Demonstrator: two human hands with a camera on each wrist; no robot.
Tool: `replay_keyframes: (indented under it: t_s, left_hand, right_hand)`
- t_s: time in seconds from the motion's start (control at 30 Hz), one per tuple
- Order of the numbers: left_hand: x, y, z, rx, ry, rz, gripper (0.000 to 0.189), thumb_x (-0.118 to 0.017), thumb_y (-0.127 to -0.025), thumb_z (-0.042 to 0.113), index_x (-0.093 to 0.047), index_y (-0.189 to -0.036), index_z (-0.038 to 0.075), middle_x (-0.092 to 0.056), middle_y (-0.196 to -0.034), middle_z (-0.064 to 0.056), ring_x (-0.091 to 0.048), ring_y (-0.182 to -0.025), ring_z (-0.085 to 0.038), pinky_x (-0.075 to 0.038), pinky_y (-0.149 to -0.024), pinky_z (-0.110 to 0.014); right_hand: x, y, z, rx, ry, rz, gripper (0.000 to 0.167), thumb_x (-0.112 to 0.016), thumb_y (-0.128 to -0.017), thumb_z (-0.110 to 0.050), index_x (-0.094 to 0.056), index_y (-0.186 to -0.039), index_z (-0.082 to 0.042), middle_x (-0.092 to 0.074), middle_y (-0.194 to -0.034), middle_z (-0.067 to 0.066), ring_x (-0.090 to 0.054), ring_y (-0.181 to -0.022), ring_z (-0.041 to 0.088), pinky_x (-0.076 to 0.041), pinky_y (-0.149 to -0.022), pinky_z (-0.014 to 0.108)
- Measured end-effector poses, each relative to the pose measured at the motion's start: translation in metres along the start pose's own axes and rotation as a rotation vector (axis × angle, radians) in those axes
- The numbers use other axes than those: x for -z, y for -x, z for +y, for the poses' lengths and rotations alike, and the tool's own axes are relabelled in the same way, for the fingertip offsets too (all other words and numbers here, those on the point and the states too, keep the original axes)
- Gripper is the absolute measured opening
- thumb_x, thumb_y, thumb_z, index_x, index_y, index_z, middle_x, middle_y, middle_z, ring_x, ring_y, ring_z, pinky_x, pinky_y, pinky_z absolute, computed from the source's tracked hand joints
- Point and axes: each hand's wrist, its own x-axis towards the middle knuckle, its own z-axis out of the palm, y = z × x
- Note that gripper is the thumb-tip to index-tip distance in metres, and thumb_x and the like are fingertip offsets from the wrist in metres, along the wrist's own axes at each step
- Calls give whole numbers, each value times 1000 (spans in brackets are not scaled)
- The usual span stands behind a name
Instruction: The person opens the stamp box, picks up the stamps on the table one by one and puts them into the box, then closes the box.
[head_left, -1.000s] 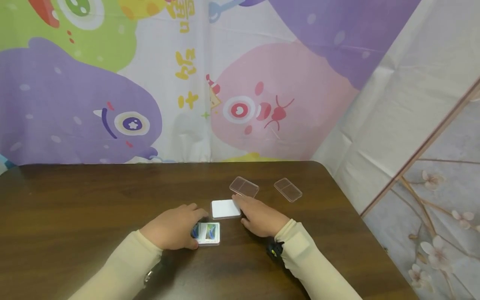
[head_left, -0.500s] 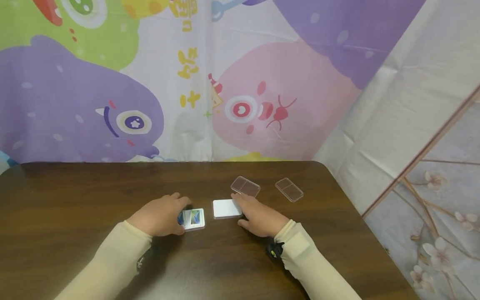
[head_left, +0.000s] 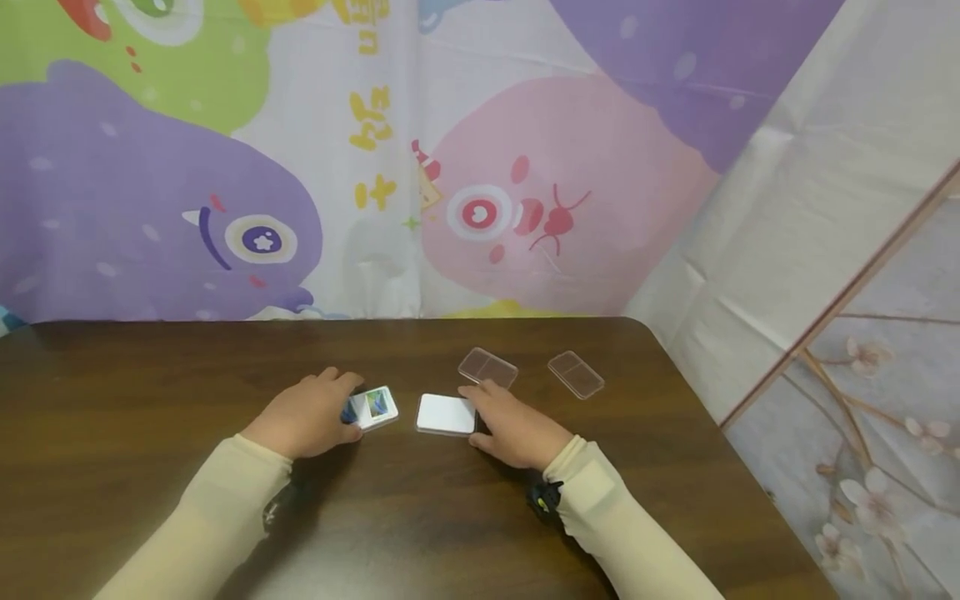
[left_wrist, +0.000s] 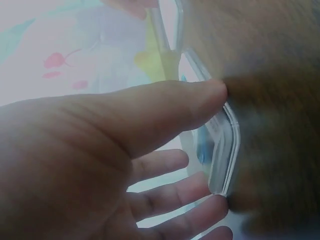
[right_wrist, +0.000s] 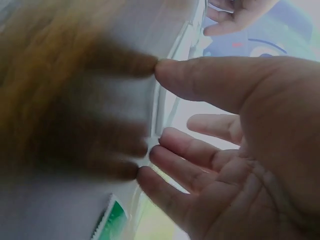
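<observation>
My left hand holds a flat clear case by its left end, thumb on the near side and fingers on the far side. Stamp-like blue and green pictures on white show inside it; the hand hides part of them. To its right lies a second flat case, with a plain white face up. Its right end sits between the thumb and fingers of my right hand. In the right wrist view the right fingertips rest at the dark tabletop. A gap separates the two cases.
Two clear covers lie beyond the right hand, one nearer and one farther right. The brown table ends at a cartoon cloth. A small green thing with a serrated edge shows in the right wrist view.
My left hand has moved the picture case left and away from me, turning it slightly. The white-faced case has shifted a little left, with the right thumb now at its near right corner.
</observation>
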Motion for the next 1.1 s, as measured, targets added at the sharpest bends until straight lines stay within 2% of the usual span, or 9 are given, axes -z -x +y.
replay_keyframes:
  t_s: [0.13,0.4,0.73,0.97,1.1]
  left_hand:
    - [-1,-2,-3,-1,-5,25,66,-86,-80,27,-59,-132,-2,-63,-112,-20,-62,-92,-36,-54,-80,-54]
    - [0,-3,-6,8,-6,35,67,-86,-80,28,-59,-134,-3,-62,-112,-20,-62,-94,-38,-54,-79,-55]
    - [-2,-3,-8,32,14,34,73,-85,-82,30,-55,-140,-2,-59,-120,-24,-59,-102,-41,-53,-80,-57]
    - [0,-3,-4,47,32,132,83,-82,-84,37,-46,-148,-2,-52,-134,-30,-53,-113,-46,-53,-85,-61]
    - [4,-3,3,-2,35,211,79,-81,-86,33,-47,-148,-3,-51,-136,-30,-51,-118,-47,-51,-90,-61]
  right_hand:
    - [-1,-3,-2,-11,18,19,66,-74,-97,-20,-42,-151,2,-55,-132,20,-61,-112,26,-54,-96,39]
    - [-4,-7,-3,-24,9,31,64,-73,-98,-21,-44,-150,2,-54,-146,20,-56,-131,32,-47,-107,44]
    - [-1,-3,2,-13,0,-1,61,-74,-97,-18,-47,-148,0,-58,-143,17,-57,-130,29,-47,-107,43]
    - [5,0,3,4,13,-53,67,-80,-92,-19,-48,-149,-3,-58,-144,11,-58,-129,23,-48,-107,39]
    - [8,1,2,33,31,-83,68,-82,-90,-21,-50,-147,-3,-59,-144,11,-57,-131,24,-46,-110,40]
